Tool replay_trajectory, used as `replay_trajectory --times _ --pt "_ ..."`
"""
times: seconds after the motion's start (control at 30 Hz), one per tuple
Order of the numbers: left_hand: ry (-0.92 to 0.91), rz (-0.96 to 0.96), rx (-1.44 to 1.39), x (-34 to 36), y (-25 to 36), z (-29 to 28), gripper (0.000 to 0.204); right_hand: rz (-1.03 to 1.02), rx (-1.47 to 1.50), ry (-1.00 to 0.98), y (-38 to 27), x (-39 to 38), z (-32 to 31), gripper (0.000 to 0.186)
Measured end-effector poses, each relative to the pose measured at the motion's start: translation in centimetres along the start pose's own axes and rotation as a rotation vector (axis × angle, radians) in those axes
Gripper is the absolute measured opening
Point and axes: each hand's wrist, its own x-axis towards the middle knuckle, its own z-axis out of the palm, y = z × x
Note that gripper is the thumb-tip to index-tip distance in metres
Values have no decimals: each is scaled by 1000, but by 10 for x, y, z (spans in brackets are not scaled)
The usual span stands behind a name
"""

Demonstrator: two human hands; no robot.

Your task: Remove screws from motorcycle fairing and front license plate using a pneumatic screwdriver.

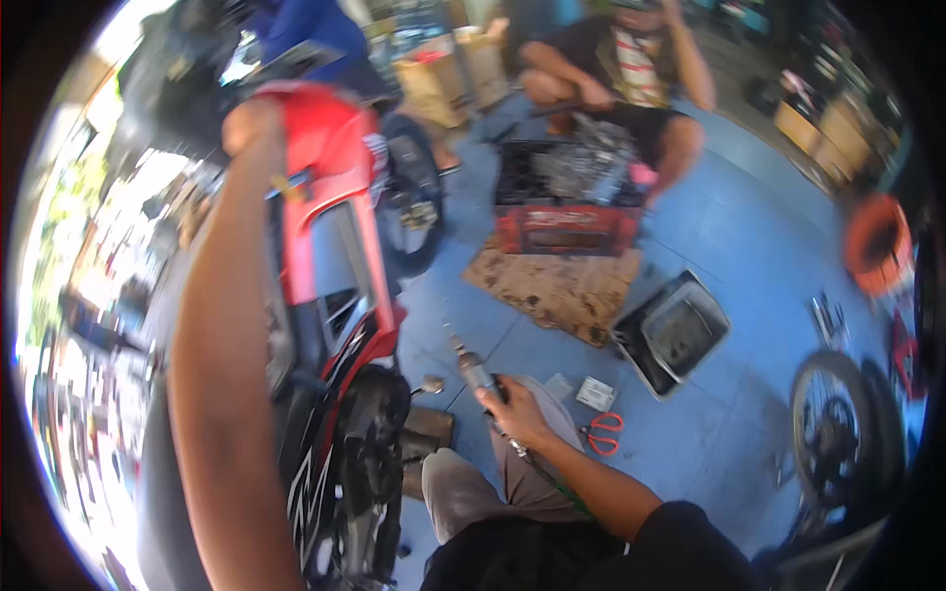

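Note:
My right hand point(520, 409) is wrapped round a pneumatic screwdriver point(475, 372), a slim silver tool with a dark grip and a thin bit at its tip. The tool points forward and to the left, above the floor. A hose point(562, 483) runs back from it along my forearm. Stretched far forward, my left arm ends with my left hand point(253, 125) at the front of a red and black motorcycle point(330, 108). That hand is against or just over the red bodywork; its fingers are blurred and partly hidden.
Ahead, a person sits behind a red crate point(567, 229) heaped with metal parts, beside stained cardboard point(552, 291). Right of it lies a black tray point(672, 333). Nearer are orange-handled scissors point(605, 433) and a small white box point(596, 393). A wheel point(828, 424) stands at right. Another person in blue is behind the motorcycle.

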Motion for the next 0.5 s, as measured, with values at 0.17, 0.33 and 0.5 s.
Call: replay_trajectory --times 0.17,0.33,0.5 --pt "274 -239 -179 -111 79 28 42 -173 -91 25 39 9 -22 47" --pt "-138 -587 -1729 -273 75 -63 29 65 148 -21 15 0 -14 35" --pt "-142 -1234 -1734 -434 -16 -121 33 84 103 -57 3 1 -10 34"
